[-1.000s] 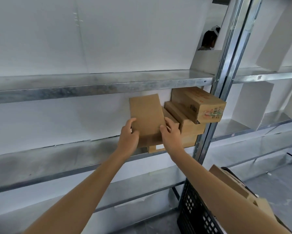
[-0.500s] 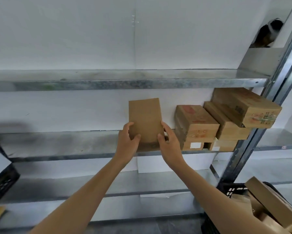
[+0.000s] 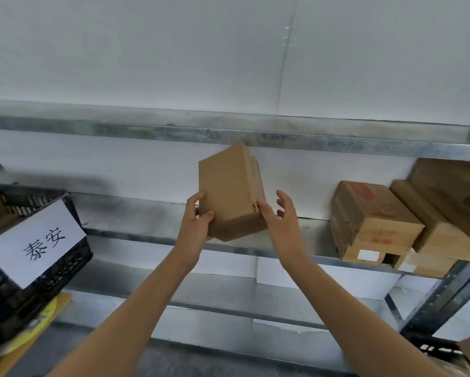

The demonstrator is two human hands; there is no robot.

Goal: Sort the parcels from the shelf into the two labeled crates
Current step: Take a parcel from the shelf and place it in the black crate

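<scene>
A plain brown cardboard parcel [image 3: 229, 190] is held tilted in front of the metal shelf [image 3: 296, 235]. My left hand [image 3: 197, 220] grips its lower left corner, thumb on the front face. My right hand [image 3: 278, 216] is at the parcel's right edge with fingers spread; only the thumb side seems to touch it. A black crate [image 3: 38, 284] with a white paper label in Chinese characters sits at the left. A second black crate [image 3: 435, 349] shows at the bottom right corner. Several more parcels [image 3: 375, 219] are stacked on the shelf at the right.
An upper shelf board [image 3: 228, 134] runs just above the held parcel. A lower shelf [image 3: 228, 297] lies beneath my arms. A grey upright post [image 3: 443, 292] stands at the right. A yellow flat item [image 3: 35, 322] lies under the left crate.
The view has swung left, bringing the labeled crate into sight. The parcel has moved left away from the stack and turned, showing its side. My right hand's fingers have loosened from it.
</scene>
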